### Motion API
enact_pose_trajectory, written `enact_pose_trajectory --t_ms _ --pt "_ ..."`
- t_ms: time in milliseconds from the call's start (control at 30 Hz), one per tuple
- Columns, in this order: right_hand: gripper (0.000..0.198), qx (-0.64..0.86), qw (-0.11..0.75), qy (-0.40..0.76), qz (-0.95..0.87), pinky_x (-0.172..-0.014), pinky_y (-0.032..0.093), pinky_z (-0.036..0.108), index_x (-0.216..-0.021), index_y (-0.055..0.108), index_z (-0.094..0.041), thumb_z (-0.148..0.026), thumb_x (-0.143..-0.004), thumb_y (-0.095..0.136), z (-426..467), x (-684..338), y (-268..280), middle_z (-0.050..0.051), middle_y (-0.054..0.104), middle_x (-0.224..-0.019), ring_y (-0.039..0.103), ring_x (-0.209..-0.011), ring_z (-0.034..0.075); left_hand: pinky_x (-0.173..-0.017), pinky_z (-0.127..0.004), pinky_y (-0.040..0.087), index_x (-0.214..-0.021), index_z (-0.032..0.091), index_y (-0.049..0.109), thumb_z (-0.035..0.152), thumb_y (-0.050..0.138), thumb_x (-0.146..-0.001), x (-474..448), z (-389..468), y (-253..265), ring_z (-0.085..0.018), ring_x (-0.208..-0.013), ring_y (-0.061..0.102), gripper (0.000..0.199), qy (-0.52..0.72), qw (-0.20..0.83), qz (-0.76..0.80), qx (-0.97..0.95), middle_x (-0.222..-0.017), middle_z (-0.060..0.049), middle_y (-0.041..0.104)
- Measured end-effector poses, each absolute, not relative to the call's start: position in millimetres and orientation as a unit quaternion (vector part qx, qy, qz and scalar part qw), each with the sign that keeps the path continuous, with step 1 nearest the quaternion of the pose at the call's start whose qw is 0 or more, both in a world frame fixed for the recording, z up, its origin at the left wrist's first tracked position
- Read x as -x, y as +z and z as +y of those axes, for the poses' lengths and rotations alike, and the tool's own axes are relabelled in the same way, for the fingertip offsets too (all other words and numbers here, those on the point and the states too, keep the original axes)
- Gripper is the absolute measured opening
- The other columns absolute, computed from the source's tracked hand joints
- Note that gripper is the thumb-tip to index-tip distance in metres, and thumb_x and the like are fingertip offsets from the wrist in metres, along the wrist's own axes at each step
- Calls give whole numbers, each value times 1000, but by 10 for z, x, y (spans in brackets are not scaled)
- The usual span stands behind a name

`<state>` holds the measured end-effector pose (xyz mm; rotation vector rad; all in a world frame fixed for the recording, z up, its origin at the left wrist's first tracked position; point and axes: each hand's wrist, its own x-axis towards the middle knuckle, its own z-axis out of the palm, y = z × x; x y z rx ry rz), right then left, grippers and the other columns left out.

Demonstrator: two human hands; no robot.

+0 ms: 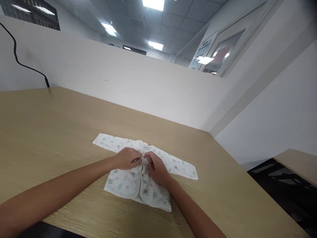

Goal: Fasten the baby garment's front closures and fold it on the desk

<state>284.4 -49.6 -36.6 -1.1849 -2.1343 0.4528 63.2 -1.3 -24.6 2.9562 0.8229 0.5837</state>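
A small white baby shirt [123,183] with a green and pink animal print lies spread flat on the table, both long sleeves stretched out sideways. Its front edges part below the chest, where a fastening shows near the middle. My left hand [128,158] is closed at the upper front opening, fingers pinching the shirt's edge. Close beside it, my right hand [156,168] has curled fingers on the other side of the opening, also pinching the cloth. The fingertips of both hands nearly meet, and what lies exactly between them is partly hidden.
The wooden table [61,132] runs back to a low white partition [138,86]. A black cable [29,67] hangs down at the back left. At the right stand a white wall [267,109] and another wooden surface [297,165] beyond the table's edge.
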Motion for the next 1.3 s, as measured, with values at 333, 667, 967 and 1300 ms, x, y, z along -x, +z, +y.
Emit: enact_pose_trajectory --t_ms 333,667,967,1300 --pt "41 450 325 168 -815 -65 35 26 -107 55 -21 -2 -74 40 -500 -2839 -351 -2 47 -80 46 -71 16 -60 -30 29 -84 21 55 29 42 -100 -635 -8 -243 -15 -69 59 22 185 11 262 -947 -76 2 65" --pt "39 444 326 171 -817 -67 36 26 -105 55 -22 -1 -75 40 -498 -2841 -356 -1 48 -81 48 -72 15 -61 -29 30 -87 21 58 29 42 -100 -627 -9 -247 -16 -70 60 22 182 14 264 -947 -77 1 66" --pt "41 446 323 171 -817 -67 36 27 -106 54 -21 0 -74 39 -491 -2843 -358 -1 47 -82 47 -72 15 -62 -29 32 -86 21 58 29 43 -100 -634 -17 -235 -16 -70 60 22 185 13 264 -947 -77 1 66" --pt "42 439 327 164 -820 -69 37 27 -107 55 -21 0 -74 39 -496 -2845 -368 0 50 -85 48 -74 16 -61 -29 31 -85 21 57 28 43 -100 -629 -8 -251 -16 -70 60 22 188 15 261 -947 -76 1 66"
